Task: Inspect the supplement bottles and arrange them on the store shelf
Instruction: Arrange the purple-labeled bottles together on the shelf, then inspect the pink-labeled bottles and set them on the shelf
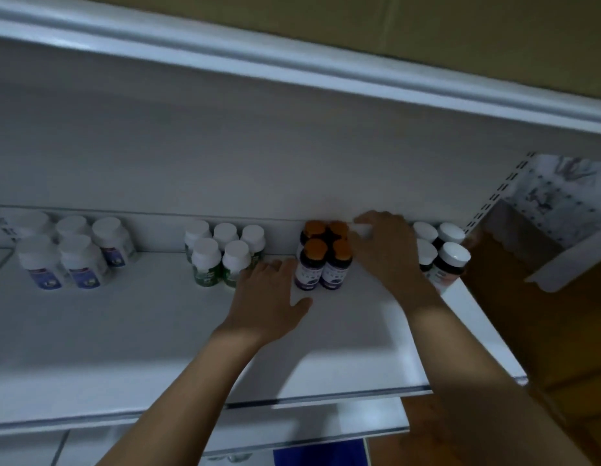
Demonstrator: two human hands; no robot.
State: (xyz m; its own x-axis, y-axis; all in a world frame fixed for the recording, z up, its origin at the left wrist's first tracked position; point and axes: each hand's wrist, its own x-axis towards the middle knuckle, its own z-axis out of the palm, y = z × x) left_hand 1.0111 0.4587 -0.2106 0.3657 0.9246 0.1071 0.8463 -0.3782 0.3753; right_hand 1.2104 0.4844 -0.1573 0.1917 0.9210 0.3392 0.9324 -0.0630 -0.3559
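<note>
white shelf (107, 348), bottles (206, 260) against back edge

Four bottle groups (225, 257) along the shelf (124, 331) back, left hand (270, 294) and right hand (383, 250) beside the third group (322, 264).

Only one view, worn on the head: the shelf (107, 331) is faced from its near edge, close in, a bit tilted, and the upper shelf (292, 67) is caught overhead.

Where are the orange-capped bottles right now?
Head view, right of centre at the shelf back: the orange-capped bottles stand between the left hand and right hand.
</note>
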